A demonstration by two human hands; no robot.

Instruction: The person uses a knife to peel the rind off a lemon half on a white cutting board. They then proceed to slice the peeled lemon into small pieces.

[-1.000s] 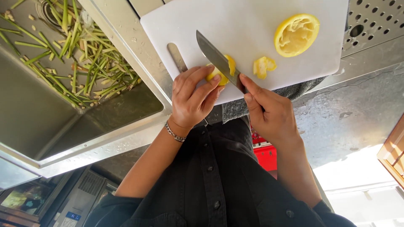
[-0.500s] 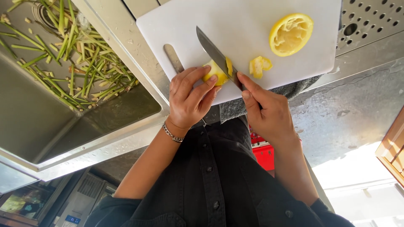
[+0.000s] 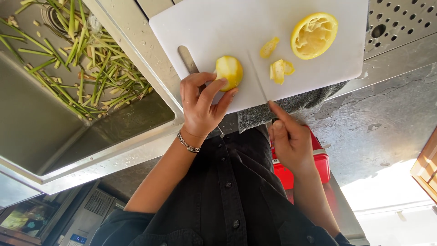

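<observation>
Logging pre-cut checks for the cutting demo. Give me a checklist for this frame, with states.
1. Left hand holds the lemon piece down on the cutting board: ok.
2. Right hand wrapped around the knife handle, index finger along the top: ok.
3. Left fingers apart from the blade, with bare board between them: ok.
4. Cut slices and the squeezed lemon half lie on the far side of the blade from the lemon piece: ok.
5. Board steady on the grey cloth: cannot tell, since most of the cloth is hidden under the board.
</observation>
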